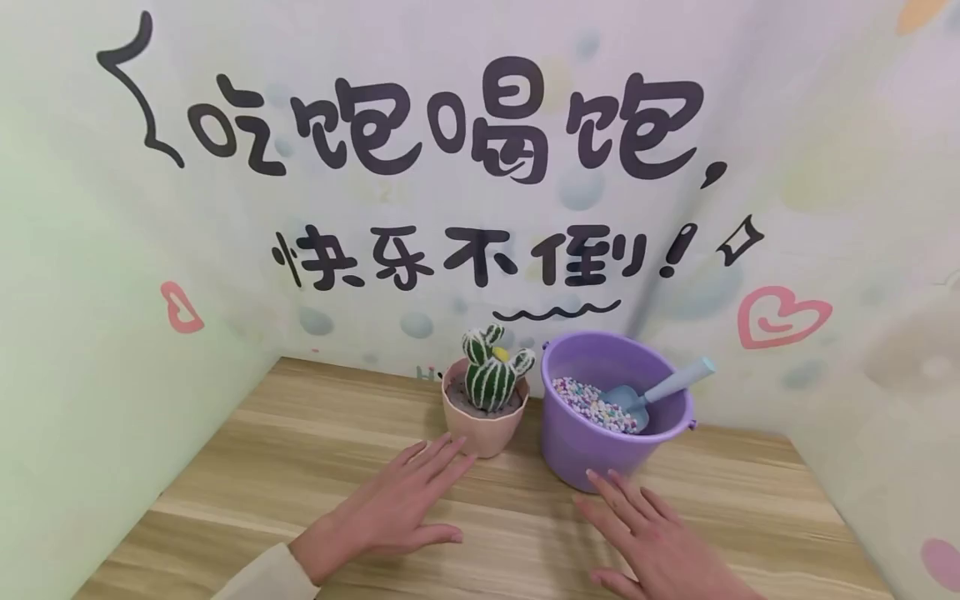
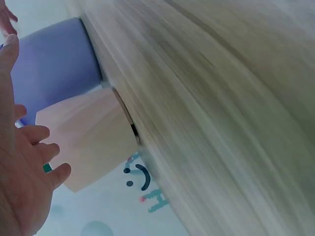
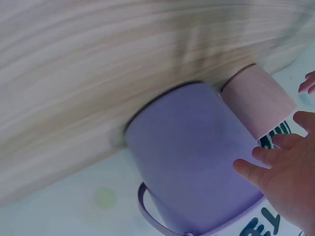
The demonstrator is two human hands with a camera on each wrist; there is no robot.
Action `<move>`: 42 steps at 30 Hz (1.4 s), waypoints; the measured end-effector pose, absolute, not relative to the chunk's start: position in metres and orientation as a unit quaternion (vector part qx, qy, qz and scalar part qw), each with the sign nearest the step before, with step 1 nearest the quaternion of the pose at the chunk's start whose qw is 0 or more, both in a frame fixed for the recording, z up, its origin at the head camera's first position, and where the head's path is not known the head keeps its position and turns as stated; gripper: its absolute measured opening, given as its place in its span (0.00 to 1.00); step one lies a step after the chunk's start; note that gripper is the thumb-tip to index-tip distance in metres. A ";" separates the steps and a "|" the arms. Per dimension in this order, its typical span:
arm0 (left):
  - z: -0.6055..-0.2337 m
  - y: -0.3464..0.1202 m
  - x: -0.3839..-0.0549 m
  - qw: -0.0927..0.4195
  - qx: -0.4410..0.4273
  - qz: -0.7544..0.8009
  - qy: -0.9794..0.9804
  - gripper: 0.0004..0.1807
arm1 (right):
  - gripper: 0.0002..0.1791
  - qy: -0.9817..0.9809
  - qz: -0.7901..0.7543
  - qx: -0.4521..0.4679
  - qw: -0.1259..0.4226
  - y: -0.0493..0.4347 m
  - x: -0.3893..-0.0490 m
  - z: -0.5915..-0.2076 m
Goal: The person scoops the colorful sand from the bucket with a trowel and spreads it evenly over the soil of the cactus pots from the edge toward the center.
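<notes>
A green-and-white striped cactus (image 1: 491, 382) stands in a pink pot (image 1: 486, 435) near the wall. My left hand (image 1: 393, 502) is in front of it, palm down, fingers extended, the tips overlapping the pot's lower part in the head view. To the right, a purple bucket (image 1: 573, 446) contains small multicoloured beads (image 1: 592, 408). A light blue toy shovel (image 1: 675, 383) leans in the beads, its handle over the rim. My right hand (image 1: 652, 542) is before the bucket, fingers spread, fingertips at its lower front. Neither hand holds anything in the wrist views.
Pot and bucket sit side by side on a wood-grain table (image 1: 337, 450). Behind them hangs a white backdrop (image 1: 480, 200) with large black lettering and pink hearts. A pale green wall (image 1: 90, 333) borders the left side. The bucket's handle (image 3: 152, 223) hangs down at its back.
</notes>
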State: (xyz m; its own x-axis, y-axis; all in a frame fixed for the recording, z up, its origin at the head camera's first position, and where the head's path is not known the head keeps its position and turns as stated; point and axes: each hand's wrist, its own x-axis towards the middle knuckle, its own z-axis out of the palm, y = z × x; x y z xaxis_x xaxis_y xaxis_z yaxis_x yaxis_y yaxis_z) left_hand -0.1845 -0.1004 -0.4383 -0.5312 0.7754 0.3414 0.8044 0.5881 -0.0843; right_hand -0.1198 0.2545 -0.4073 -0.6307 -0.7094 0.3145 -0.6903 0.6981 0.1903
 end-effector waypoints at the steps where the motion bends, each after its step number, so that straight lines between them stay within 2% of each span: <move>1: -0.438 -0.099 -0.185 0.175 -0.454 -0.043 -0.873 0.45 | 0.37 -0.900 -0.025 0.394 0.185 0.253 -0.121 -0.404; 8: -0.437 -0.090 -0.186 0.174 -0.461 -0.065 -0.868 0.45 | 0.36 -0.882 -0.018 0.432 0.187 0.246 -0.129 -0.380; 13: -0.438 -0.080 -0.188 0.158 -0.464 -0.085 -0.867 0.45 | 0.37 -0.887 -0.033 0.424 0.181 0.243 -0.133 -0.359; 20: -0.443 -0.063 -0.193 0.162 -0.460 -0.107 -0.867 0.46 | 0.36 -0.893 -0.046 0.407 0.187 0.245 -0.141 -0.336; 34: -0.457 -0.025 -0.202 0.123 -0.443 -0.178 -0.870 0.47 | 0.38 -0.905 -0.037 0.383 0.182 0.263 -0.167 -0.318; 42: -0.455 -0.001 -0.206 0.087 -0.378 -0.262 -0.884 0.50 | 0.35 -0.925 -0.009 0.340 0.170 0.267 -0.182 -0.315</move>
State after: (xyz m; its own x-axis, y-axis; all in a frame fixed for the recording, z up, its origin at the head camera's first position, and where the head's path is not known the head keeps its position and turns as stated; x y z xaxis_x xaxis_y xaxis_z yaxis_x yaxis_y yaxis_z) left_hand -0.2058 -0.0006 -0.4553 -0.6997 0.6217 0.3521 0.7131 0.5777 0.3972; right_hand -0.1818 0.2669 -0.3145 -0.7111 -0.6316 0.3090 -0.6256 0.7689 0.1320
